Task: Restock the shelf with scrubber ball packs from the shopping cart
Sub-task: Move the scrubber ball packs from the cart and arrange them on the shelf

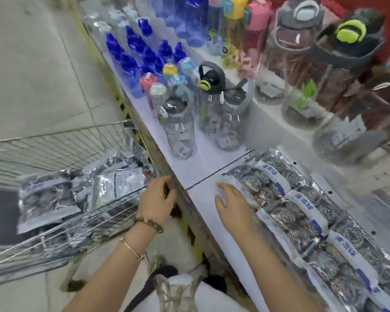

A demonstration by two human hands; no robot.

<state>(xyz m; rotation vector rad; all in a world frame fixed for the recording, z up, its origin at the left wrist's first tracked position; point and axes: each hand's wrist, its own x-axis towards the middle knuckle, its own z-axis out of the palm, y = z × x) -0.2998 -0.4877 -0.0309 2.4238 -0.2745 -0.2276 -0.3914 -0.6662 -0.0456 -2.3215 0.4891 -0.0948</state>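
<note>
Several scrubber ball packs (286,199), clear bags with white and blue labels, lie in a row on the white shelf (203,206) at the right. My right hand (232,200) lies flat with straight fingers on the near edge of the front pack. My left hand (158,200) hovers by the shelf's front edge, above the wire shopping cart (61,140), with loosely curled fingers holding nothing. More scrubber ball packs (81,190) lie piled inside the cart at the left.
Clear water bottles with grey lids (182,129) stand on the shelf just beyond the packs. Blue-capped bottles (131,57) and large jugs (347,86) fill the back. A yellow-and-black strip runs along the shelf edge. Grey floor lies to the left.
</note>
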